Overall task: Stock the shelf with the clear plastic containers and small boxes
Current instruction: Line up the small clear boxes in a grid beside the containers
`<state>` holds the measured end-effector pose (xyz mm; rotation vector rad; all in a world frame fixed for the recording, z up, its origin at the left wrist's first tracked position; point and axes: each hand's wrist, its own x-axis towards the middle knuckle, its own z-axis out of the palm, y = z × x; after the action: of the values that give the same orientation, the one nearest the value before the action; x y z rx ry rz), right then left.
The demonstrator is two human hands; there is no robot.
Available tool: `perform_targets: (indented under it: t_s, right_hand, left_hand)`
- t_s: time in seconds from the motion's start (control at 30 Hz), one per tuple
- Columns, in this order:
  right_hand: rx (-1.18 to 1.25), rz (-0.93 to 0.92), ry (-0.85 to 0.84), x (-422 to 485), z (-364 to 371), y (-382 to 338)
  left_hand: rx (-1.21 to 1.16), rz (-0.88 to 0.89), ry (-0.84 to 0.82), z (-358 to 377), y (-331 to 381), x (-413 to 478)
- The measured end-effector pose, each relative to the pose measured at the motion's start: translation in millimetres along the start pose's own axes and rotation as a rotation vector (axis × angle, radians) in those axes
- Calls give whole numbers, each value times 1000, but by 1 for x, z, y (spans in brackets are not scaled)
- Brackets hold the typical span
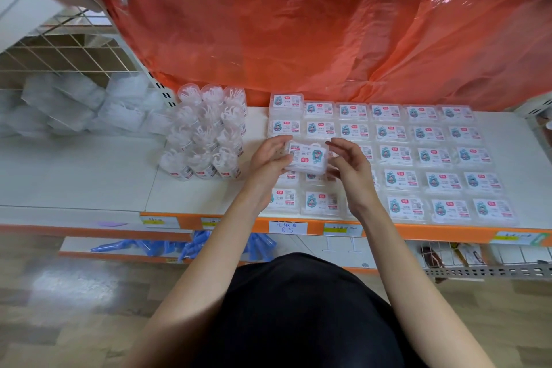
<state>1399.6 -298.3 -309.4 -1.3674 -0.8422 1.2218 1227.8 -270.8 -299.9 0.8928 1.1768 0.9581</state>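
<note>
White shelf (89,182) under orange plastic sheeting (298,48) — left hand (270,158) and right hand (346,164) clasp one small box (307,158) above the laid-out rows of boxes (430,158), clear plastic containers (206,134) just left.

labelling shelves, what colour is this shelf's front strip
Orange; the front strip shows best in the head view.

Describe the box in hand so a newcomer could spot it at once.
Below the orange sheet, the white shelf carries a grid of flat labelled boxes. Over the grid's left columns, the left hand and right hand hold one box between them. It alone is lifted off the shelf, its label turned the opposite way to the rest.
</note>
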Motion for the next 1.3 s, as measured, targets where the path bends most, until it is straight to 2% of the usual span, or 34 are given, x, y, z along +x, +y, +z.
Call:
perform_targets:
  t_s: [0.17, 0.43, 0.6, 0.77, 0.87, 0.97, 1.03, 1.2, 1.3]
  right_hand:
    - [-7, 160, 5, 3, 2, -1]
    - [104, 223, 78, 4, 5, -2]
    - [175, 270, 80, 4, 4, 1]
    - [111, 250, -9, 4, 3, 2]
    - [-116, 133, -34, 7, -2, 7]
    - [-442, -191, -109, 12, -16, 10]
    - [-595, -329, -167, 18, -23, 8]
    - [-667, -353, -244, 21, -20, 1]
    - [-645, -352, -214, 24, -22, 2]
  left_hand:
    - [82, 25, -53, 2, -2, 0]
    - [-3, -69, 108, 10, -3, 3]
    - [11, -121, 43, 16, -6, 0]
    - [114, -61, 0, 21, -5, 1]
    - [151, -34, 2, 20, -2, 4]
    - [199, -29, -5, 15, -1, 10]
    - [217, -25, -11, 13, 1, 13]
    - [298, 5, -41, 14, 0, 19]
    - [326, 19, -13, 15, -3, 21]
